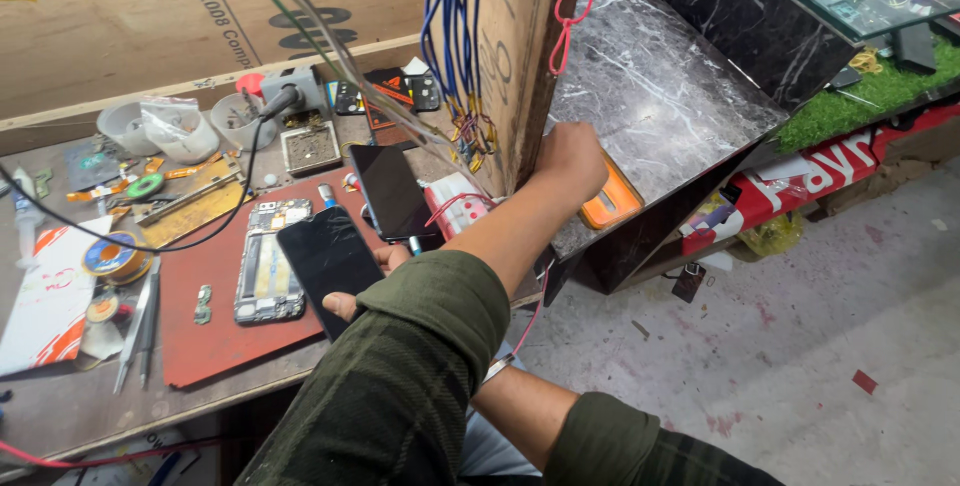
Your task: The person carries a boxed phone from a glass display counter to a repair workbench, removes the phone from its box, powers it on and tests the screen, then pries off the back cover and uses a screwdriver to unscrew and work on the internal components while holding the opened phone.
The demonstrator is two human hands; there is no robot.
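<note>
The wooden partition (505,46) stands between the cluttered counter (60,396) and the marble shelf (650,86), with blue wires (455,36) hanging down its face. Phone parts, a red mat (215,331), cups (180,126) and a black cable (150,246) crowd the counter's left; bare room lies only along its near edge. The marble shelf is open above the orange box (612,204), the floor (800,346) free
</note>
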